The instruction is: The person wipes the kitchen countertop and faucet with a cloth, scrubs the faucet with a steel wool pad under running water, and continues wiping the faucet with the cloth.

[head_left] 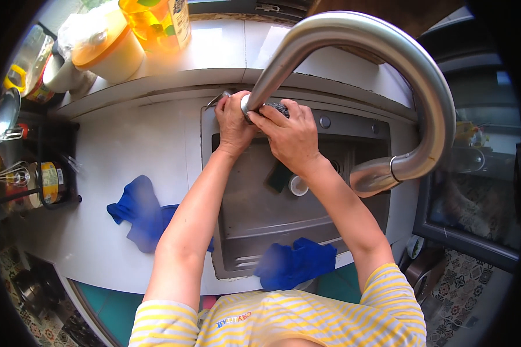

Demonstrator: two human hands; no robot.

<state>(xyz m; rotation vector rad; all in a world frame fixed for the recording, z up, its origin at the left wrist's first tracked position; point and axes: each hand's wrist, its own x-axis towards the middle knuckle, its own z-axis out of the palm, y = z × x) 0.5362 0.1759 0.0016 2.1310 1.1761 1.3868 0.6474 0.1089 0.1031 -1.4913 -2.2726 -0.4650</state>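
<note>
Both hands are at the base of the curved metal kitchen faucet [432,86], behind the dark sink [260,208]. My left hand [235,123] wraps around the left side of the base, close to a metal lever handle [217,99]. My right hand [293,132] grips a dark mesh-like scouring pad [279,108] against the base's right side; its fingertips touch the metal collar. In the sink basin, below my right hand, lie a dark green scrub sponge [278,176] and a small round white item [298,185].
A blue cloth [143,212] lies on the white counter [126,134], left of the sink. Another blue cloth [295,264] hangs over the front edge. Behind stand a lidded tub [113,52] and a yellow bottle [156,26]. A black rack [43,173] holds jars at left.
</note>
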